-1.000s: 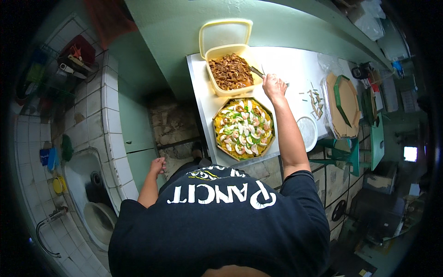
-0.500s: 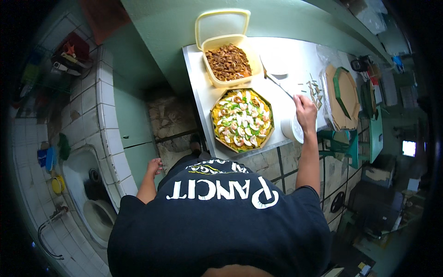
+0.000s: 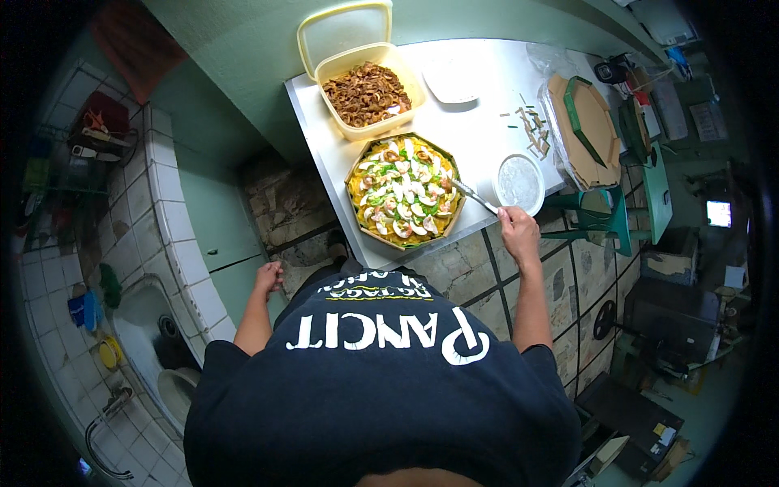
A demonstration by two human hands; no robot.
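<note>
My right hand (image 3: 519,234) is closed around the handle end of a long, slim metal utensil (image 3: 477,197). The utensil's far tip meets the right edge of the noodles (image 3: 403,191), where a brown piece lies. Those yellow noodles fill an octagonal box (image 3: 355,221) and carry sliced egg, shrimp and green bits on top. Behind it stands a yellow plastic tub (image 3: 372,130) of brown fried pieces (image 3: 367,95), its lid (image 3: 345,32) tipped back against the wall. My left hand (image 3: 268,277) hangs beside my body, fingers loosely curled and holding nothing.
A round white tub (image 3: 519,185) sits by the table's near edge, close to my right hand. Farther back are a white container (image 3: 451,81), scattered short sticks (image 3: 532,130) and stacked cardboard boxes (image 3: 590,130). A green stool (image 3: 604,215) stands right; a sink (image 3: 144,304) lies left.
My right hand has come nearer to me, swinging the utensil's tip from beside the yellow tub to the noodles' right edge. The whole view has shifted slightly.
</note>
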